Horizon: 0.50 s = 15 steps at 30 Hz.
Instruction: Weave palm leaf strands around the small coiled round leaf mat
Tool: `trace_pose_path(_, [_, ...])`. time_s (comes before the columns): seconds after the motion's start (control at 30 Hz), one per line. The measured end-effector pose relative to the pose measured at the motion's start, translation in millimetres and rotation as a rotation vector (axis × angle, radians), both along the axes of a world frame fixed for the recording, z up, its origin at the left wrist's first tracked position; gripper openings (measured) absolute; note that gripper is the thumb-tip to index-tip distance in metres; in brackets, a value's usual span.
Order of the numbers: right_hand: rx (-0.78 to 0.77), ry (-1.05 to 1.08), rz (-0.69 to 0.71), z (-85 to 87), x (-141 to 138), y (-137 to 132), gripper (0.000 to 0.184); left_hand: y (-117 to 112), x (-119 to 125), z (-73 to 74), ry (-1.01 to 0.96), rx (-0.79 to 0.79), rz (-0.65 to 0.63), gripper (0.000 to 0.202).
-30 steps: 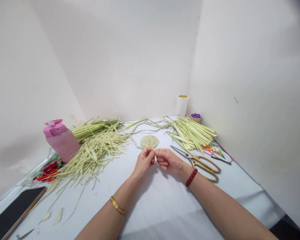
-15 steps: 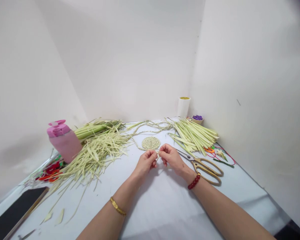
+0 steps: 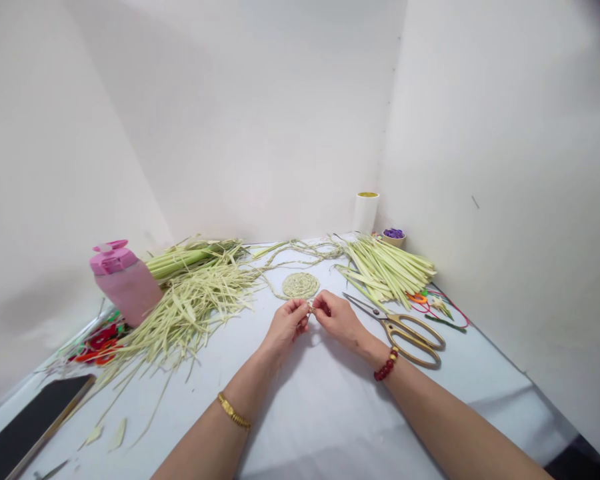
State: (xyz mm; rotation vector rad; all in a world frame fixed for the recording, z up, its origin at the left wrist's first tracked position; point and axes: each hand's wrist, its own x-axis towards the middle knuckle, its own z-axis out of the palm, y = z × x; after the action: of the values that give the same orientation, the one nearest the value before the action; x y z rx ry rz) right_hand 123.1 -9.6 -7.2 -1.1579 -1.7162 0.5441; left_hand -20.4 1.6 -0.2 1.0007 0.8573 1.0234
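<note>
My left hand (image 3: pixel 286 328) and my right hand (image 3: pixel 337 319) meet at the middle of the white table (image 3: pixel 330 413), fingertips pinched together on a small pale woven strip (image 3: pixel 310 306). The strip is mostly hidden between the fingers. Just beyond the hands lies a round coiled braided mat (image 3: pixel 301 285), with a braided cord (image 3: pixel 300 251) trailing back from it. A gold bracelet is on my left wrist and a red bead bracelet on my right.
Gold-handled scissors (image 3: pixel 405 326) lie right of my right hand. Cut leaf strips (image 3: pixel 387 268) are piled at the back right, loose strips (image 3: pixel 190 307) at the left beside a pink bottle (image 3: pixel 123 280). A black phone (image 3: pixel 30 423) lies near left. A white roll (image 3: pixel 365 212) stands in the corner.
Both hands stay pinched on the strip; the right hand's fingers have shifted slightly around it. The view has drifted a little.
</note>
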Motion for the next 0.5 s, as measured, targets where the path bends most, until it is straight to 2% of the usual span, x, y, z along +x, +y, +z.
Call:
trace_pose_path(0.1, [-0.127,0.097,0.036,0.8,-0.5,-0.7,0.003,-0.4,-0.2,2.2,-0.076,-0.026,-0.038,0.028])
trace_pose_path(0.23, [-0.316,0.230,0.110,-0.2,-1.0,-0.3,0.009,-0.6,-0.6,4.6,-0.123,-0.078,-0.075,0.025])
trace_pose_path(0.5, [-0.366,0.360,0.109,-3.0,-0.4,3.3,0.013,4.0,-3.3,-2.4,0.022,0.046,-0.079,0.029])
